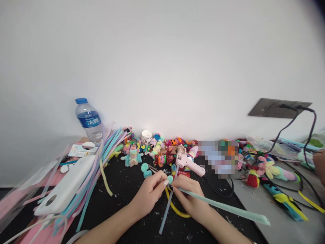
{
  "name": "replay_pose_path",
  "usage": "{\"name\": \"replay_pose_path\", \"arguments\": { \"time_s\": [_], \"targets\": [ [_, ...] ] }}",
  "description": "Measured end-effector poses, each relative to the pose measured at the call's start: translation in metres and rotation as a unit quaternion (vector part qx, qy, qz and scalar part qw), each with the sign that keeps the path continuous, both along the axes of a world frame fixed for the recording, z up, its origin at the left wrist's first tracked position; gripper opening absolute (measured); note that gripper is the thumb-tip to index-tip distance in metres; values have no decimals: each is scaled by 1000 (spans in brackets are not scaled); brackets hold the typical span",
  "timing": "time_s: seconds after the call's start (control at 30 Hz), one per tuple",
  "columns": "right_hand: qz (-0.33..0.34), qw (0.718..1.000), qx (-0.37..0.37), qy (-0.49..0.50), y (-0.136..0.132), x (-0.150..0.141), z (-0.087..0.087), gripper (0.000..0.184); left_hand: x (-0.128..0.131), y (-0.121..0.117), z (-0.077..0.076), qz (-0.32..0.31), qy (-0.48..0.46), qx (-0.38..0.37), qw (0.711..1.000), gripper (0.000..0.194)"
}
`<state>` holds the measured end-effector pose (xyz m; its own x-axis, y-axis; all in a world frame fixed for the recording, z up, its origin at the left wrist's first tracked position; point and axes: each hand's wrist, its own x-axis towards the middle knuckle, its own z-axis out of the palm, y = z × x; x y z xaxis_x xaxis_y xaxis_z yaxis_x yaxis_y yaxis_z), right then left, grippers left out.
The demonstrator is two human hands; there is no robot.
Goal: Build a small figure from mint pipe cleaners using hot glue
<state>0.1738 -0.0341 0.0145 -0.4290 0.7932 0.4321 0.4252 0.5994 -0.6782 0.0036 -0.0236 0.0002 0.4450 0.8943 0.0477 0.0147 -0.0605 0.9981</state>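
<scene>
My left hand (151,190) and my right hand (190,194) meet over the black mat, fingers pinched on a pale teal fuzzy pipe cleaner (228,204). Its end is curled into a small coil (170,179) at my left fingertips. The long tail runs out to the right past my right hand. Just behind stands a pink glue gun (191,165); its clear glue stick (166,214) slants towards me below my fingers. A yellow pipe cleaner (179,210) curves underneath. Left of the coil lie teal coiled pieces (145,167) and partly hidden scissors (152,168).
Fuzzy figures (132,155) line the wall around a paper cup (146,137). Leftward are a water bottle (88,119), pipe cleaners (98,166) and a white slab-like object (67,184). Black cords run to a wall socket (269,107). Another person's hand (320,165) shows at right.
</scene>
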Motion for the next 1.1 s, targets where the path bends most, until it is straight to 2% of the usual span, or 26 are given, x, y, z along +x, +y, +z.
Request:
{"name": "replay_pose_path", "arguments": {
  "time_s": [1.1],
  "targets": [
    [12, 1000, 14, -14, 3, 1, -2, 17, -2, -1, 2, -17, 10, 1, 1000, 27]
  ]
}}
